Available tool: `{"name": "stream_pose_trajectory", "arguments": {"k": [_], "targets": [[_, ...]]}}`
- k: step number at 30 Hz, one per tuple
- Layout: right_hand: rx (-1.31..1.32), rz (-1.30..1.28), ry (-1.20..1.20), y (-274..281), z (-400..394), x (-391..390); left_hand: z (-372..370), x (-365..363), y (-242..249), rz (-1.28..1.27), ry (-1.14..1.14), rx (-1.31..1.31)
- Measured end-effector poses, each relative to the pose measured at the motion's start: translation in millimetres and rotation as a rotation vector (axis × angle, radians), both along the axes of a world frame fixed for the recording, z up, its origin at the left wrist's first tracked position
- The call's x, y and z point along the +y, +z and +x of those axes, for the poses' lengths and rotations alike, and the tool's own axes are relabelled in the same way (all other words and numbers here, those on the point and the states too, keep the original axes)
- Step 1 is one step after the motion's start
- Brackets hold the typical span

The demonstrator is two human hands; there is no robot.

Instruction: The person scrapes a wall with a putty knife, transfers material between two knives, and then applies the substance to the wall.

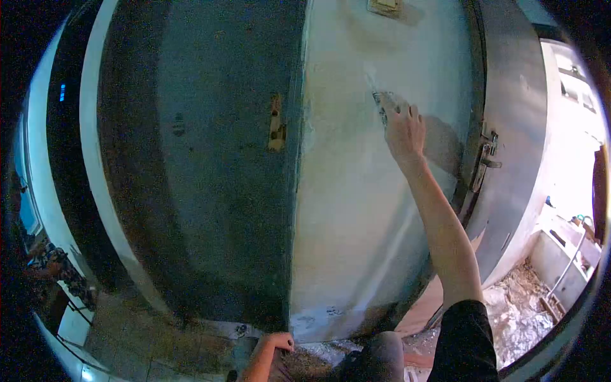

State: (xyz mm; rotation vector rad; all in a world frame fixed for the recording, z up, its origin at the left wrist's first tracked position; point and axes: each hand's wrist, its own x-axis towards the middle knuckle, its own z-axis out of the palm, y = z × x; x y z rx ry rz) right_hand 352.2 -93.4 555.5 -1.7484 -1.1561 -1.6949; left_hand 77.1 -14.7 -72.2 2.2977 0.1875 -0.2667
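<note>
My right hand [405,132] is raised against the pale wall [356,184], with its fingers closed around a scraper [380,104]. The scraper's narrow, stained edge lies at the wall surface, and a whitish streak shows just above it. Low in the view, my left hand [280,342] is closed near my knees, in front of the wall's lower corner. What it holds, if anything, is hidden. The wall looks patchy, with brownish stains higher up and a bluish-white smear near the floor.
Left of the wall corner is a dark door [223,210] with a worn lock plate [275,124]. A grey door [509,140] with a handle [489,163] stands on the right. Rubble [519,318] covers the floor beyond it. A switch [384,7] sits above.
</note>
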Motion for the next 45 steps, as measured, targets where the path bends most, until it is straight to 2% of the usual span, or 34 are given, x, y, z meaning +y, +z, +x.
{"name": "stream_pose_trajectory", "arguments": {"k": [5, 8, 11, 12, 14, 15, 16, 18, 19, 20, 22, 24, 25, 26, 27, 29, 30, 31, 33, 36, 37, 38, 39, 40, 41, 42, 43, 44, 45], "targets": [[-0.085, 0.085, 0.049, 25, -4, 8, 5, 5, -23, 0.005, 0.029, 0.025], [-0.03, 0.022, 0.052, 33, -14, 4, 2, 9, -30, -0.06, 0.066, 0.081], [-0.075, 0.016, 0.102, 6, 5, -4, -4, 15, -26, -0.037, 0.02, 0.025], [-0.024, -0.011, 0.232, -14, 9, -14, -7, 17, -33, -0.032, 0.015, 0.0], [0.047, -0.016, 0.39, -78, 5, -36, -11, 20, -40, -0.026, 0.032, 0.007], [0.447, -0.202, 0.535, -118, 2, -50, -13, 16, -34, -0.026, 0.055, 0.039], [0.719, -0.315, 0.739, -159, 3, -57, -13, 11, -31, -0.03, 0.081, 0.073], [1.174, -0.592, 1.241, -264, 15, -61, -8, 14, -43, 0.001, 0.039, 0.01], [1.35, -0.715, 1.334, -329, 24, -64, -7, 17, -49, 0.022, 0.02, -0.017], [1.458, -0.826, 1.315, -396, 36, -66, -7, 18, -59, -0.052, 0.009, -0.04], [1.444, -1.04, 1.175, -561, 68, -70, -9, 23, -79, -0.192, -0.005, -0.082], [1.379, -1.197, 1.072, -710, 87, -69, -14, 25, -78, -0.086, -0.007, -0.065], [1.331, -1.234, 0.987, -736, 78, -66, -15, 25, -78, -0.033, -0.009, -0.057], [1.281, -1.272, 0.903, -760, 68, -64, -10, 24, -47, -0.08, -0.091, 0.164], [1.237, -1.308, 0.813, -788, 59, -62, -6, 18, -23, -0.049, -0.041, 0.186], [1.353, -1.301, 0.85, -796, 28, -71, -9, -4, 6, -0.003, 0.047, 0.256], [1.449, -1.263, 0.903, -769, 12, -78, -8, 2, 1, -0.101, -0.038, 0.209], [1.534, -1.216, 0.95, -744, -3, -83, -12, 1, -7, -0.113, 0.018, 0.193], [1.593, -1.065, 1.08, -705, -25, -85, -1, -6, 28, -0.135, 0.124, 0.156], [1.174, -0.524, 1.294, -711, -53, -73, 8, -5, 38, 0.014, 0.152, 0.184], [1.195, -0.584, 1.238, -704, -48, -75, 19, -16, 72, 0.003, 0.252, 0.345], [1.253, -0.72, 1.153, -691, -42, -70, 3, 2, 27, -0.003, 0.185, 0.232], [1.289, -0.856, 1.05, -681, -39, -65, 8, 2, 37, -0.134, 0.214, 0.264], [1.312, -0.96, 0.966, -674, -36, -58, 17, -3, 57, -0.11, 0.271, 0.434], [1.315, -1.044, 0.889, -671, -36, -54, 14, -3, 55, -0.092, 0.235, 0.32], [1.301, -1.112, 0.819, -671, -36, -49, 21, -8, 59, 0.068, 0.309, 0.369], [1.267, -1.169, 0.741, -669, -38, -44, 37, -16, 85, 0.103, 0.276, 0.357], [1.229, -1.215, 0.669, -664, -39, -37, 51, -18, 97, 0.086, 0.308, 0.478], [1.311, -1.347, 0.572, -622, -28, -43, 51, -8, 88, 0.101, 0.295, 0.514]]}}
